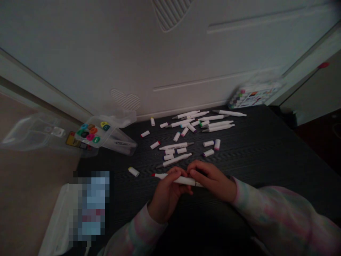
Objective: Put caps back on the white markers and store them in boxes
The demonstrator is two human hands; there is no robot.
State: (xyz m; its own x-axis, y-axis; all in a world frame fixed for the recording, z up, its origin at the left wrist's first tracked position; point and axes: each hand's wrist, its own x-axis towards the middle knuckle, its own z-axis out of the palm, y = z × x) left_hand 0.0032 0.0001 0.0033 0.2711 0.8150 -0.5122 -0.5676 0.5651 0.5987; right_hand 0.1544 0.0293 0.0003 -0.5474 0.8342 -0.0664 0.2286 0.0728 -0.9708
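Observation:
A white marker [183, 180] with a bare red tip lies nearly level across my two hands. My left hand [167, 193] is closed around its barrel, with the red tip sticking out to the left. Curled fingers of my right hand [210, 180] close on the marker's right end, past a thin dark ring; that end is partly hidden. Just beyond my hands lie two uncapped white markers, one [176, 160] nearer and another [177, 146] farther. Loose caps lie around them, including a yellow-ended cap [133, 171] to the left and a dark-ended cap [208, 153].
More markers [217, 125] and caps lie toward the white panel [181, 53] at the back. A clear case [121, 142] holding several markers stands at left. Another filled marker case [255, 95] is at back right. A blurred-out device [93, 206] lies at front left.

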